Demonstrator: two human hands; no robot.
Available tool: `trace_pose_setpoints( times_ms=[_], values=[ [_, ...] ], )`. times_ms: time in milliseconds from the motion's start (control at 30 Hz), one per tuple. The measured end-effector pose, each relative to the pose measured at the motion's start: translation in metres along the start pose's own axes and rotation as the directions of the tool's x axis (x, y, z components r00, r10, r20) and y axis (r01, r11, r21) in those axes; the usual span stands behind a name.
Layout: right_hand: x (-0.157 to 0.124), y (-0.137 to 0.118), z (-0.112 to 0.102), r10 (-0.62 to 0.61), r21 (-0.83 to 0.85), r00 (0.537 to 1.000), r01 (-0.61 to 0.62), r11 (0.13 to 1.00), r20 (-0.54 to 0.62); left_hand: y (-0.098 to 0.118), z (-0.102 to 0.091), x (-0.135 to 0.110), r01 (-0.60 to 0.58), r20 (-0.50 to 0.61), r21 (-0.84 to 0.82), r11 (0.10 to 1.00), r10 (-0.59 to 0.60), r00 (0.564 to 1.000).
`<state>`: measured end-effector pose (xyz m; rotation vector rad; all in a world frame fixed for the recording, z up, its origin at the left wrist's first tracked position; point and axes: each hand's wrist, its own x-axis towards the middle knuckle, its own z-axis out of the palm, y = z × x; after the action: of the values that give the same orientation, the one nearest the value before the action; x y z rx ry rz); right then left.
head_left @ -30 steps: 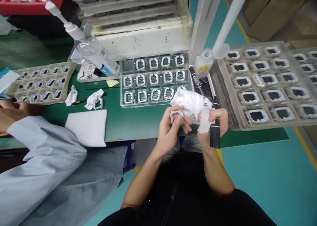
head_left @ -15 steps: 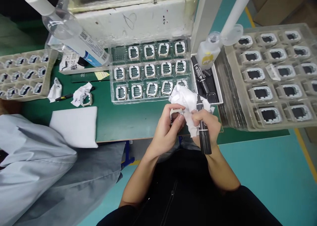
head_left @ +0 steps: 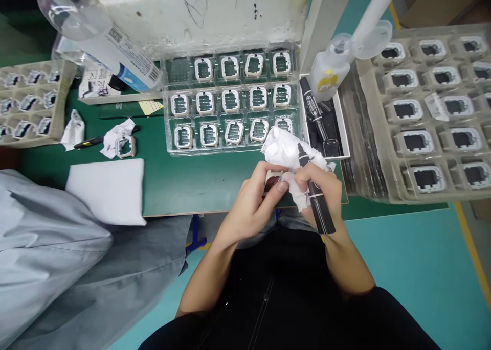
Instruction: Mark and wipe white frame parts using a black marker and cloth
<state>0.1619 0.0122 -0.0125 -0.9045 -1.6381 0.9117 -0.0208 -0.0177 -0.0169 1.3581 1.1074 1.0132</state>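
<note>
Now the left hand (head_left: 256, 203) grips the frame (head_left: 273, 178); the right (head_left: 320, 186) has tilted its marker (head_left: 315, 191).

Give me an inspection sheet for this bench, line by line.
Surface: dark green bench mat, sound where bare.
Job's things: small white square frame part pinched in the left hand; crumpled white wiping cloth and black marker pen gripped in the right hand.
Clutter: clear plastic tray of white-framed parts; beige tray of parts; clear pump bottle lying tilted; white foam sheet; small white squeeze bottle; loose frame on a rag.
Grippers: both hands closed on their things.
Cables: nothing seen.
Surroundings: co-worker's grey sleeve at left; teal floor.
</note>
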Motion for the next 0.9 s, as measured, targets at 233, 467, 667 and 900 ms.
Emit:
trace_pose_setpoints(
  times_ms=[233,467,667,900],
  values=[
    [0.000,-0.001,-0.003,0.011,-0.006,1.000,-0.011,1.000,0.026,-0.002,-0.004,0.002,-0.054,0.060,0.068,0.996,0.050,0.997],
    [0.000,0.000,-0.009,0.054,0.007,0.996,-0.054,0.998,0.067,0.004,-0.009,0.007,-0.082,0.132,0.172,0.982,0.059,0.989],
    [0.003,0.003,-0.012,0.032,0.035,0.989,-0.038,0.999,0.145,0.015,-0.019,0.011,-0.102,0.184,0.335,0.937,0.041,0.982],
    [0.001,0.005,-0.014,0.040,0.003,0.988,-0.041,0.999,0.150,0.016,-0.023,0.015,-0.147,0.225,0.393,0.908,0.059,0.972]
  ],
)
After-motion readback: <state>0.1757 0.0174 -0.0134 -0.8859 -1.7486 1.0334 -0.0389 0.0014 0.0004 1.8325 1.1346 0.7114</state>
